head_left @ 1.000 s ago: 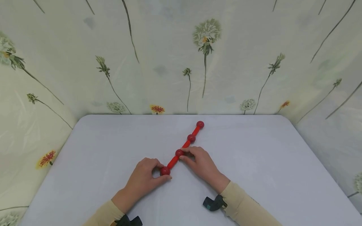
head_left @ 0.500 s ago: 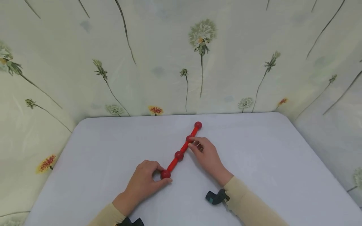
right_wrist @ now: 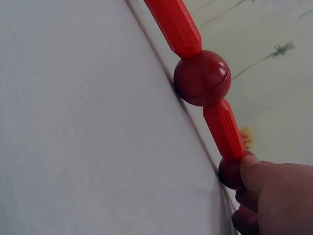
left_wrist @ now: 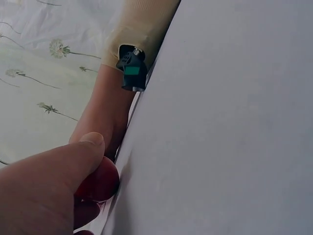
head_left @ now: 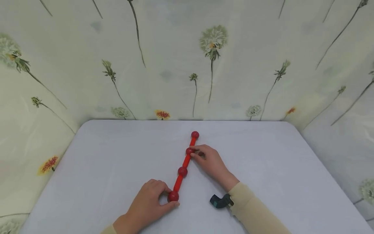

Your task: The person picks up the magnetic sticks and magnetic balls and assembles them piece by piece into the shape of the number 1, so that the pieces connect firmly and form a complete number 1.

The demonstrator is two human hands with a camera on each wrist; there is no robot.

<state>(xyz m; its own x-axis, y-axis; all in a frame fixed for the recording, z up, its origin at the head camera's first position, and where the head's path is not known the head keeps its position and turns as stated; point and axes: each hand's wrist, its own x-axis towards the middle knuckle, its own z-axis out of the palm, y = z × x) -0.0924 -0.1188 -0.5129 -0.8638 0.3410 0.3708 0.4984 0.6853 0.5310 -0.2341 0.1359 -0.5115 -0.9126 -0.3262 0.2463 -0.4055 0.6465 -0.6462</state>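
A chain of dark red balls joined by bright red ridged rods (head_left: 178, 183) lies slanting across the white table. My left hand (head_left: 149, 203) pinches the near end ball (head_left: 173, 196) between thumb and fingers. In the left wrist view that ball (left_wrist: 101, 181) shows under the thumb. My right hand (head_left: 211, 163) pinches the ball (head_left: 190, 151) second from the far end. In the right wrist view a middle ball (right_wrist: 202, 78) sits between two rods, beyond the right hand's grip. The far end ball (head_left: 195, 135) is untouched.
The white table (head_left: 263, 156) runs back to a curtain (head_left: 163, 58) printed with dandelions, which also rises at both sides. A dark wrist camera mount (head_left: 221, 201) sticks out from the right sleeve, close over the table.
The chain has swung to a steeper line, its far end moving left and its near end coming closer. My right hand has shifted from the third ball to the second from the far end.
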